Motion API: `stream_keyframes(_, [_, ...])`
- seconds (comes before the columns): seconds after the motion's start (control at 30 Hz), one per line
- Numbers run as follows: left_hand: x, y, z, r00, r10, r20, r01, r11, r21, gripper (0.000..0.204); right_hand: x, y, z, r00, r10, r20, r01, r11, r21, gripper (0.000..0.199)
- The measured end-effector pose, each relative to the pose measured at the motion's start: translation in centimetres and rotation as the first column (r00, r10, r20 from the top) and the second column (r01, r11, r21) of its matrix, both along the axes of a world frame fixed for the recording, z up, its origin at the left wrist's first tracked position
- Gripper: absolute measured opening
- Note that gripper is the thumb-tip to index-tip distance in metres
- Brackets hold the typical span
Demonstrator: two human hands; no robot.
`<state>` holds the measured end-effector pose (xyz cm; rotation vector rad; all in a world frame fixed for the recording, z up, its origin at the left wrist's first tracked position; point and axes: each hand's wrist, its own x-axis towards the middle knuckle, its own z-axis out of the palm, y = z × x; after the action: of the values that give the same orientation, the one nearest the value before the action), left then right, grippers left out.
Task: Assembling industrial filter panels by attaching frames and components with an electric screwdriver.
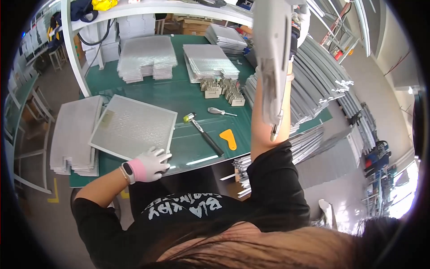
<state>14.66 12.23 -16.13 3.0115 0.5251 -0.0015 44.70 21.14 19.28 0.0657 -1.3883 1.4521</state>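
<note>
My left hand (153,165), in a white glove with a pink cuff, lies with fingers spread at the near edge of a framed mesh panel (136,123). My right arm reaches up and away at the right. Its gloved hand (305,24) is closed round a dark cylindrical tool (294,38) with a red ring, partly hidden. A long pale-grey object (272,58) with a metal tip looms close to the camera, covering part of that arm. Right of the panel lie a hammer (205,134) with a yellow-green face, a screwdriver (217,110) and an orange scraper (229,139).
Silvery notched sheets form stacks (148,56) at the back, with another pile (74,134) at the table's left edge. Small beige metal parts (224,89) sit mid-table. Long grey profiles (309,80) are heaped at the right. A white shelf (170,10) spans the back.
</note>
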Motion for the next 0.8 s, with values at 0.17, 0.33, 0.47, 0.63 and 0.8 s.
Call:
stream_keyframes(0.17, [-0.1, 0.4, 0.3, 0.991, -0.136, 0.014, 0.131, 0.974, 0.187, 0.032, -0.4, 0.7, -0.8, 1.000, -0.018, 0.019, 0.018, 0.999, 0.036, 0.040])
stream_keyframes(0.33, [1.1, -0.1, -0.4, 0.997, -0.081, 0.004, 0.077, 0.966, 0.247, 0.012, -0.9, 0.8, -0.6, 0.998, 0.012, -0.056, -0.008, 0.997, 0.080, 0.040])
stream_keyframes(0.47, [2.3, 1.0, 5.1, 0.996, 0.001, 0.088, -0.011, 0.994, 0.108, 0.010, -1.0, 1.4, -0.6, 0.989, 0.052, -0.138, -0.041, 0.996, 0.084, 0.040])
stream_keyframes(0.63, [3.8, 2.3, 16.6, 0.986, -0.080, 0.148, 0.099, 0.987, -0.126, 0.025, 0.0, 5.0, 0.1, 0.883, 0.448, 0.141, -0.469, 0.850, 0.238, 0.035])
stream_keyframes(0.8, [4.7, 4.1, 17.6, 0.979, -0.014, 0.204, 0.020, 0.999, -0.028, 0.040, 0.1, 1.1, -0.5, 0.908, -0.387, 0.160, 0.370, 0.920, 0.127, 0.019])
